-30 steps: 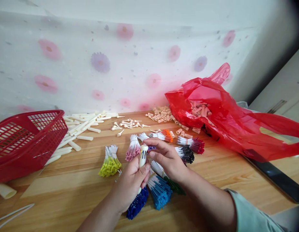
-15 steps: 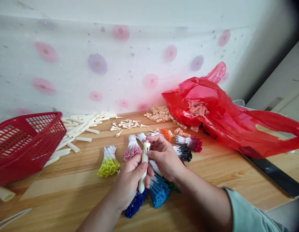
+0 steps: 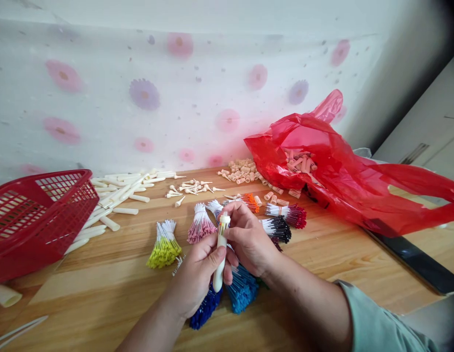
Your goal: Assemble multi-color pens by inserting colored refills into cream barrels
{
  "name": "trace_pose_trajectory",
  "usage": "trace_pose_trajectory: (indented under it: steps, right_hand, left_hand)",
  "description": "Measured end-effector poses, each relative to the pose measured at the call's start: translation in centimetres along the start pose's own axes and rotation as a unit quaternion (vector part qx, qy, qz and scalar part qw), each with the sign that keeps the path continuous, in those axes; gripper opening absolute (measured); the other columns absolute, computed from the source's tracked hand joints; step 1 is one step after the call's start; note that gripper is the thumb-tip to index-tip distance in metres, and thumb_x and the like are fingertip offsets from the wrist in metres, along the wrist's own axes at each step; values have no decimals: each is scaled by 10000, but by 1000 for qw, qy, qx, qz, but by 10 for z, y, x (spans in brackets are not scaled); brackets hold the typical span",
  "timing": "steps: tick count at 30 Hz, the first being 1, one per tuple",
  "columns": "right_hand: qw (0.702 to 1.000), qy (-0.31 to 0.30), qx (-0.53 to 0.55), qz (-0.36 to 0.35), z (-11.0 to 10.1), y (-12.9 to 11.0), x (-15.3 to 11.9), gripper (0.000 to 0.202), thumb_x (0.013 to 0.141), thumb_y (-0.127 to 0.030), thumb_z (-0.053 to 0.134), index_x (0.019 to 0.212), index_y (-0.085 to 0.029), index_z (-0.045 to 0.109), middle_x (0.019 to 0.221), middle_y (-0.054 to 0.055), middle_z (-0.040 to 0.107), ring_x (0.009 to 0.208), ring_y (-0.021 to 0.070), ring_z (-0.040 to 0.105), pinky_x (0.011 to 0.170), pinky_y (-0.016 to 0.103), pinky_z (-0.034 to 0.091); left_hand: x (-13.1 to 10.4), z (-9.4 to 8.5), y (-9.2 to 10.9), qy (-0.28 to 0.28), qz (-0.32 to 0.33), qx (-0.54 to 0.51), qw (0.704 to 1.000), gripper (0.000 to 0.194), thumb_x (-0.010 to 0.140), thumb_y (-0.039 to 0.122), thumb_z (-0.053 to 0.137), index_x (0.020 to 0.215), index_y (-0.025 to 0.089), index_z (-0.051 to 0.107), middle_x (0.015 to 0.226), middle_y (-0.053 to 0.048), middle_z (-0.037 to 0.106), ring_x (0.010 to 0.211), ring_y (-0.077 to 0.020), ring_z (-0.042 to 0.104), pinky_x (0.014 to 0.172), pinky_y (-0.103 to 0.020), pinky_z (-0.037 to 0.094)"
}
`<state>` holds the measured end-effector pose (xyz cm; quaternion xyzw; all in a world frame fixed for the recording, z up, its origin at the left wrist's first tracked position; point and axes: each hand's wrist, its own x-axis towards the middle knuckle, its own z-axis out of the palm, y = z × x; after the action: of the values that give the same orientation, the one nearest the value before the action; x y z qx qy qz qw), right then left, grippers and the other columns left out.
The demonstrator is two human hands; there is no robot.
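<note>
Between my hands is a cream multicolour pen (image 3: 220,264), tilted, its slotted end with coloured sliders pointing up and away. My left hand (image 3: 201,271) grips the barrel between thumb and fingers. My right hand (image 3: 247,239) is closed around the slotted end, with thumb and fingertips at the sliders. Bundles of thin coloured refills lie about the hands: yellow (image 3: 164,247), pink (image 3: 201,225), dark blue (image 3: 207,309), light blue (image 3: 242,288), black (image 3: 278,229), dark red (image 3: 291,215) and orange (image 3: 249,201). The hands hide part of some bundles.
On the left stands a red basket (image 3: 47,215) beside a heap of cream tubes (image 3: 119,195). Small pointed caps (image 3: 192,187) and slotted pieces (image 3: 243,171) lie at the back. A red plastic bag (image 3: 333,166) with more pieces and a dark phone-like slab (image 3: 406,261) are on the right.
The pen has turned slightly in my fingers, so fewer coloured sliders face me. Both hands stay on it in nearly the same place. The view has shifted a little.
</note>
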<state>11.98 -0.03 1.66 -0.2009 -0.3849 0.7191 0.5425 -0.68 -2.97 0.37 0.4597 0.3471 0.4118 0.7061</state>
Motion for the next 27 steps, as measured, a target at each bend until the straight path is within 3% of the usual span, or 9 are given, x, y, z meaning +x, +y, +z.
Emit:
trace_pose_trajectory:
  steps: [2, 5, 8, 10, 16, 20, 23, 27]
  right_hand:
    - [1000, 9, -16, -20, -3, 1, 0, 333, 690, -132, 672, 960, -250, 518, 767, -55, 590, 357, 46, 452, 280, 154, 355]
    - [996, 18, -63, -67, -11, -4, 1, 264, 732, -249, 701, 981, -210, 622, 857, 9, 616, 632, 103, 577, 516, 207, 486]
    - [983, 16, -150, -104, -18, -12, 2, 217, 793, -338, 656, 966, -212, 690, 1022, 54, 624, 895, 172, 593, 745, 297, 495]
    - [972, 20, -199, -125, -20, -16, 1, 189, 811, -338, 640, 945, -225, 710, 1101, 60, 612, 983, 194, 577, 800, 323, 475]
    - [956, 24, -247, -157, -13, -13, -1, 156, 811, -291, 632, 943, -235, 695, 959, 33, 629, 867, 163, 595, 748, 300, 486]
    - [986, 43, -124, -105, -9, -6, 0, 199, 757, -208, 659, 953, -239, 642, 839, -13, 601, 650, 97, 543, 564, 215, 459]
    - [994, 58, -55, -72, -7, -6, 2, 283, 683, -113, 655, 939, -220, 601, 807, -26, 582, 618, 83, 533, 522, 187, 450]
    - [999, 15, -49, -18, -6, -12, 4, 308, 628, -73, 666, 883, -205, 556, 748, -40, 572, 517, 80, 523, 384, 168, 432]
  left_hand:
    - [0, 0, 1, 2, 1, -25, 1000, 255, 841, 393, 608, 836, 143, 560, 706, -7, 607, 480, -76, 542, 422, -172, 337]
    - [-1, -1, 3, -3, -9, -61, 998, 264, 833, 382, 624, 922, 140, 568, 727, -39, 649, 467, -85, 566, 412, -165, 342]
    - [-3, 0, 4, -20, -16, -91, 996, 340, 819, 383, 645, 1030, 127, 568, 723, -54, 664, 464, -86, 579, 416, -156, 365]
    - [-4, 1, 5, -31, -18, -106, 994, 365, 810, 385, 657, 1051, 125, 569, 710, -46, 660, 451, -77, 569, 415, -153, 379]
    - [-4, 1, 2, -17, -5, -99, 995, 238, 812, 353, 660, 899, 151, 569, 676, 3, 608, 435, -49, 522, 397, -139, 351]
    - [-1, 0, 1, -1, 9, -24, 1000, 252, 825, 391, 633, 872, 151, 570, 690, 0, 604, 458, -49, 514, 421, -151, 335]
    - [0, 0, 2, 18, 33, 69, 997, 268, 835, 420, 606, 858, 154, 583, 720, -9, 616, 486, -66, 520, 450, -177, 356]
    - [1, -1, 4, 38, 42, 142, 988, 294, 842, 437, 584, 805, 146, 591, 680, -5, 600, 501, -83, 513, 467, -197, 367]
